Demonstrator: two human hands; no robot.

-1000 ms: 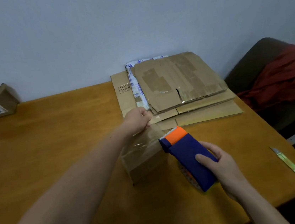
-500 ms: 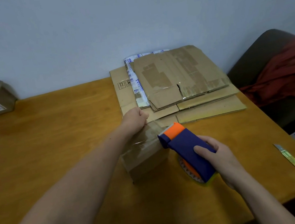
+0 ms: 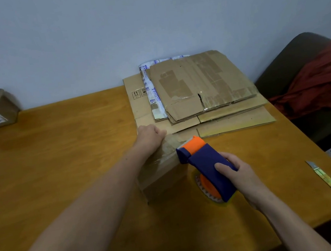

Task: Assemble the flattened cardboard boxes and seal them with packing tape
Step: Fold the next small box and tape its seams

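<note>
Cardboard, the small box (image 3: 162, 177) sits on the table (image 3: 59, 151); the left hand (image 3: 151, 135) curls over its far edge, pinning tape (image 3: 168, 151); the right hand (image 3: 240, 175) grips the tape dispenser (image 3: 206, 162) at its top. A skewed pull could wrinkle or lift that tape; flattened boxes (image 3: 207, 86) crowd just behind; a knife (image 3: 325, 178) lies well apart.

Small assembled box (image 3: 162, 175), clear tape (image 3: 169, 147) across top.

Two assembled boxes (image 3: 162, 177) (image 3: 4, 107), one dispenser (image 3: 205, 162), one knife (image 3: 324, 177)

Head-high, downward (close) over table (image 3: 59, 148)
</note>
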